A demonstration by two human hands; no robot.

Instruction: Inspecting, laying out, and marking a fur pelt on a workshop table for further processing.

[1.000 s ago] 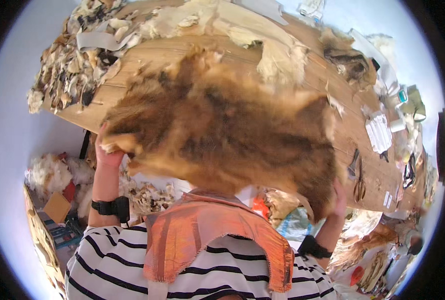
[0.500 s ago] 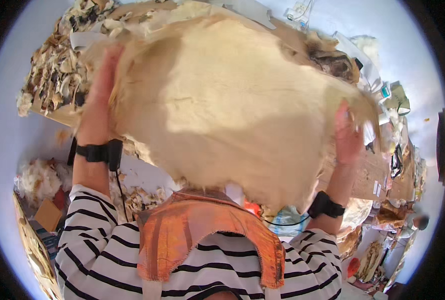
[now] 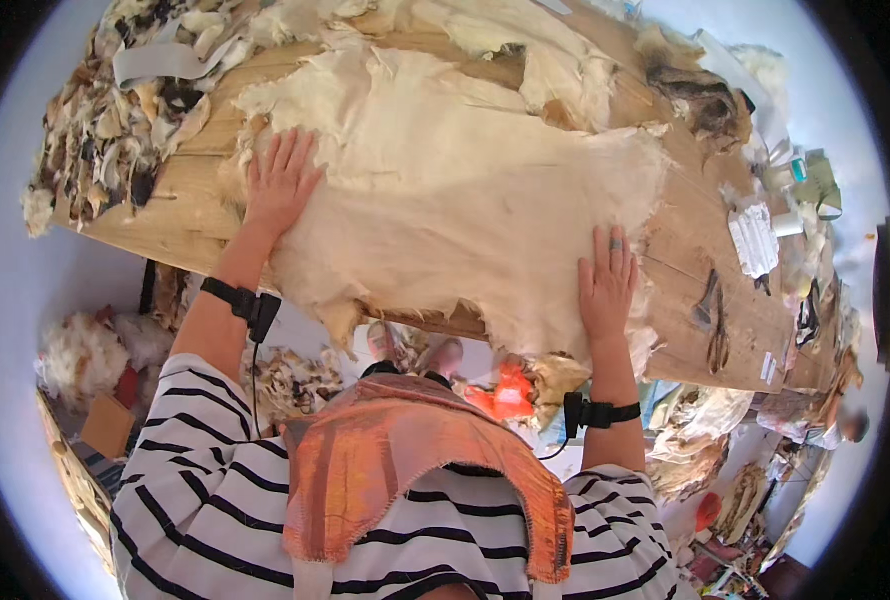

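A large cream-coloured hide (image 3: 445,190), with furry fringes at its edges, lies spread over the wooden table (image 3: 180,200). Its near edge hangs a little past the table's front. My left hand (image 3: 283,182) rests flat on the hide's left part, fingers stretched out. On its right part my right hand (image 3: 607,285) lies flat as well, with a ring on one finger. Neither hand grips the hide. Beyond it lies another pale hide (image 3: 555,70), partly touching it.
Fur and hide scraps (image 3: 115,130) are heaped at the table's far left, with a white curved strip (image 3: 170,64) on top. Scissors (image 3: 717,345) lie right of the hide. A dark brown fur piece (image 3: 705,100) sits at the far right. More scraps (image 3: 290,385) litter the floor.
The hide was raised and blurred between my hands; now it lies flat on the table. Both hands have come down onto it and moved inward, and the scissors now show.
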